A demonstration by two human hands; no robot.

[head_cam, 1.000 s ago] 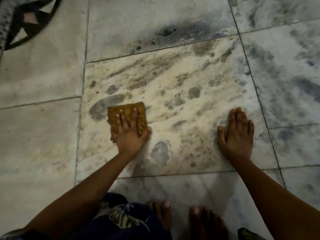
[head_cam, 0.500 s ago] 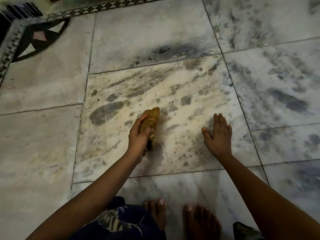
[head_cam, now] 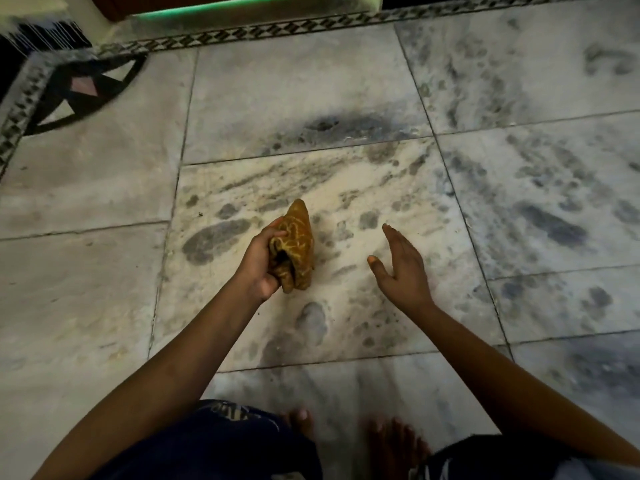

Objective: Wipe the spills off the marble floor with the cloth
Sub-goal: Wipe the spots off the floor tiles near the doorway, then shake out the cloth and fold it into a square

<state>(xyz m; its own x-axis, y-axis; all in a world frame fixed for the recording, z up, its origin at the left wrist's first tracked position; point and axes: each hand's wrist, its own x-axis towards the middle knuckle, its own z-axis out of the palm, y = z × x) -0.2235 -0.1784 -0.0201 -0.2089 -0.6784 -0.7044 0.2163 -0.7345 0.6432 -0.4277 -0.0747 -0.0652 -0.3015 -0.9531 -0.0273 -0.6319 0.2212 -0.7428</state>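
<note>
Marble floor (head_cam: 311, 98), big slabs, grey-blotched; patterned border strip (head_cam: 277, 29) along the far edge, dark rug (head_cam: 45, 39) at its left end. Central stained tile (head_cam: 346, 188) is the landmark. Over its middle, left hand (head_cam: 259, 261) clamps the bunched cloth (head_cam: 298, 247), lifted off it. Right hand (head_cam: 401, 265) beside, fingers apart, empty. Risk: bunched cloth likely smears rather than lifts spills; damp marble could slip under the bare feet (head_cam: 391, 445) nearside.

I can read no words, numbers or signs here. Pale markings show on my dark shorts (head_cam: 221, 441), but they are too blurred to make out.
</note>
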